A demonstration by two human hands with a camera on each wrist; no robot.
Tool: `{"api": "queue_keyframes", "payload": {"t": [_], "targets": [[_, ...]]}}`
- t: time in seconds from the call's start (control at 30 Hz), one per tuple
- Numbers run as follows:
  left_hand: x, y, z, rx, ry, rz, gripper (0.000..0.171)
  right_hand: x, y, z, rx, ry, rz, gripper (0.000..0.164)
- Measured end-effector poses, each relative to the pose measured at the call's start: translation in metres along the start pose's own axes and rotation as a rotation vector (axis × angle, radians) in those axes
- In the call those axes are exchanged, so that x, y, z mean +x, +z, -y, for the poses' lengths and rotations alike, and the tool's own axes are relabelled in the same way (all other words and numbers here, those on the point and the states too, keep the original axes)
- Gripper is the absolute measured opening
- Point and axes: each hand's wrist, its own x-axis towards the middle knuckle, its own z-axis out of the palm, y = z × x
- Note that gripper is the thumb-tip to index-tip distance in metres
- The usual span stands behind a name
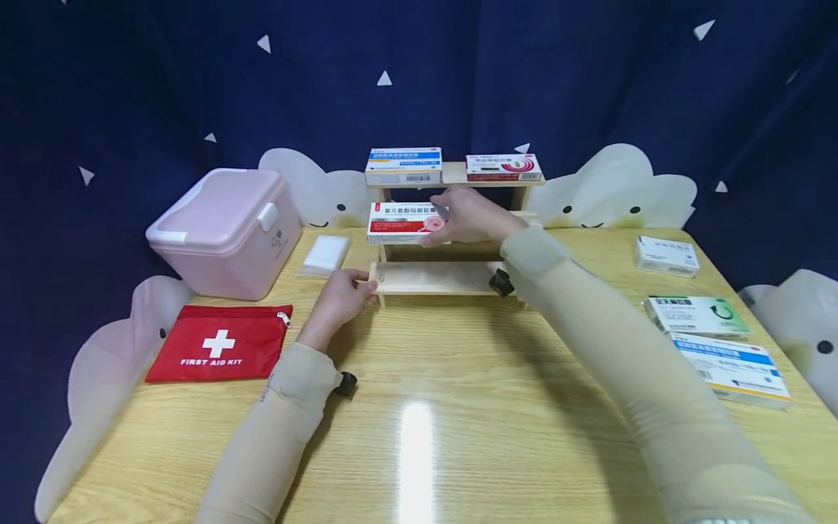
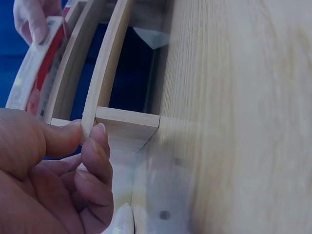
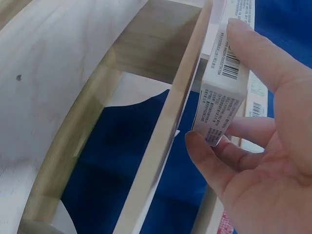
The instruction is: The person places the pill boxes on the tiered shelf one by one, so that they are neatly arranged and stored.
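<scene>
A wooden three-step rack (image 1: pixel 445 278) stands at the back of the table. My left hand (image 1: pixel 343 298) pinches the left end of its lowest shelf between thumb and fingers, as the left wrist view shows closely. With my right hand (image 1: pixel 473 215) I grip the right end of a red and white medicine box (image 1: pixel 401 222) at the middle shelf. In the right wrist view, thumb and fingers lie around the end of that box (image 3: pixel 224 80), near its barcode. On the top shelf sit a blue and white medicine box (image 1: pixel 404 166) and a red and white one (image 1: pixel 503 167).
A pink lidded case (image 1: pixel 225 225) stands at the left, behind a red first aid pouch (image 1: pixel 219 346). A small white packet (image 1: pixel 326 253) lies beside the case. At the right lie a white box (image 1: pixel 666 256), a green and white box (image 1: pixel 697 316) and a blue-striped box (image 1: pixel 729 367).
</scene>
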Motion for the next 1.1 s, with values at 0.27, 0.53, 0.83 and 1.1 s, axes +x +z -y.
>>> {"api": "queue_keyframes", "payload": {"t": [0.27,0.53,0.83,1.1], "targets": [[0.002,0.002,0.000,0.016,-0.002,-0.008,0.037,0.012,0.005,-0.001,0.019,0.035,0.015,0.097],[0.002,0.001,-0.001,0.013,-0.008,-0.008,0.037,0.017,0.008,-0.001,0.020,0.040,0.030,0.097],[0.000,0.002,-0.001,0.017,-0.007,-0.007,0.037,0.016,0.010,0.002,-0.022,0.033,0.035,0.095],[-0.001,0.002,-0.003,0.005,-0.010,0.000,0.038,0.011,0.009,0.003,-0.033,0.057,0.068,0.100]]}}
